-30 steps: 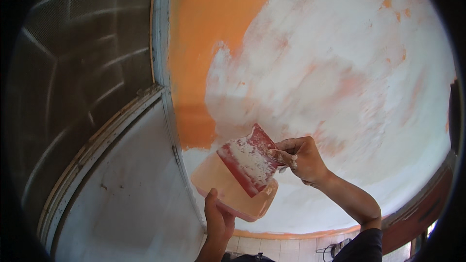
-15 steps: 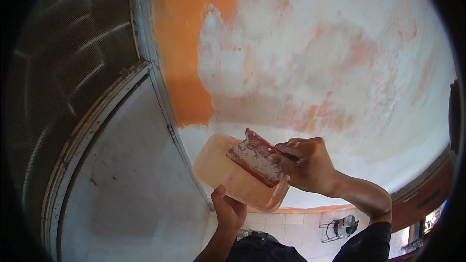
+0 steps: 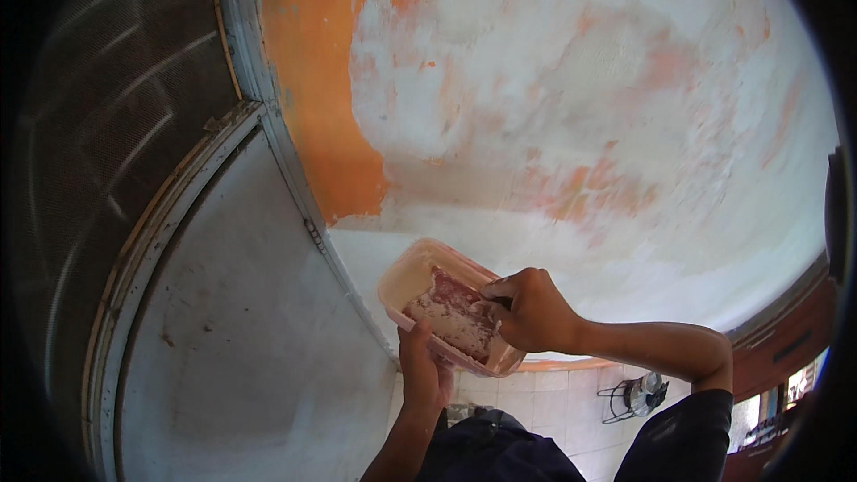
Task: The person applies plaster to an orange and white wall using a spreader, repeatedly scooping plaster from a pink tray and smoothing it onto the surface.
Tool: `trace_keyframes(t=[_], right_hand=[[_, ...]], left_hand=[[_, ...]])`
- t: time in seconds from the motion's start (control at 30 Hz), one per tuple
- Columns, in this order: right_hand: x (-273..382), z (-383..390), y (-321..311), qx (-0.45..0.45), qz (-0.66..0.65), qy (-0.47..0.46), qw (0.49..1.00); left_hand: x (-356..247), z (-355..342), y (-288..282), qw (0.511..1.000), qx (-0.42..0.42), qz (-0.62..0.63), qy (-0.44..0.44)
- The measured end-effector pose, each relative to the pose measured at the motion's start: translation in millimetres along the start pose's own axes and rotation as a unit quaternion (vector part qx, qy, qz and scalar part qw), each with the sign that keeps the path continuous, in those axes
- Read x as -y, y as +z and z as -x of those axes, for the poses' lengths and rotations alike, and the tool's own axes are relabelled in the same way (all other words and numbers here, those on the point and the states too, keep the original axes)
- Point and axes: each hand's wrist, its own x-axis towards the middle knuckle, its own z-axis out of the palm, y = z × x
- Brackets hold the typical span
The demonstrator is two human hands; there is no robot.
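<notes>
Orange paint showed through on the upper left of the wall (image 3: 312,80), while most of the surface to the right was already covered by a pale, patchy white skim coat (image 3: 580,80). In front of the wall, a shallow pinkish plastic tray (image 3: 402,278) was held up from below by the left hand (image 3: 423,373), whose fingers were clenched around its near edge. Inside the tray lay a flat reddish scraper blade smeared with white filler (image 3: 453,311), and it was gripped at its right end by the right hand (image 3: 534,311), the fingers closed tightly on the handle, which was itself hidden by the hand. The blade was seen resting against the tray's floor, tilted slightly, with both hands close together just below the skimmed area.

The step in hand was judged to be the loading of the blade with filler from the tray. The next move would call for the blade to be drawn up cleanly with an even ridge of material, and then carried to a bare orange patch without drips.

To the left, a grey metal frame (image 3: 268,125) with dark mesh (image 3: 107,125) was seen, and tiled floor (image 3: 553,402) lay far below.
</notes>
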Motion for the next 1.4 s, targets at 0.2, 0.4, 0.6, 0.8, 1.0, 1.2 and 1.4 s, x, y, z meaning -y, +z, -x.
trace_keyframes(t=[0.2,0.4,0.6,0.8,1.0,1.2,1.4], right_hand=[[-20.4,-6.3,-11.3,0.03,-0.128,0.062,0.989],[-32.4,-11.5,-35.9,0.04,-0.265,0.214,0.939],[-52.0,-5.0,-49.4,0.004,-0.394,0.24,0.887],[-42.6,2.1,-69.4,-0.035,-0.484,0.213,0.848],[-10.7,9.7,-116.4,-0.135,-0.512,0.009,0.848],[85.1,-15.4,-257.9,-0.452,-0.248,-0.241,0.822],[154.3,-114.9,-286.2,-0.645,0.389,-0.35,0.557]], left_hand=[[-1.5,-2.0,1.5,0.999,0.002,-0.052,0.01],[-0.8,-1.2,1.2,1.0,0.004,-0.02,-0.021],[-1.3,3.9,17.6,0.999,0.003,0.003,-0.051],[-2.8,-1.4,29.2,0.996,0.014,0.021,-0.082],[-3.6,-2.5,56.9,0.995,0.046,0.05,-0.067],[-6.6,2.8,86.6,0.99,0.08,0.081,-0.087],[-4.5,2.0,95.8,0.989,0.09,0.099,-0.058]])
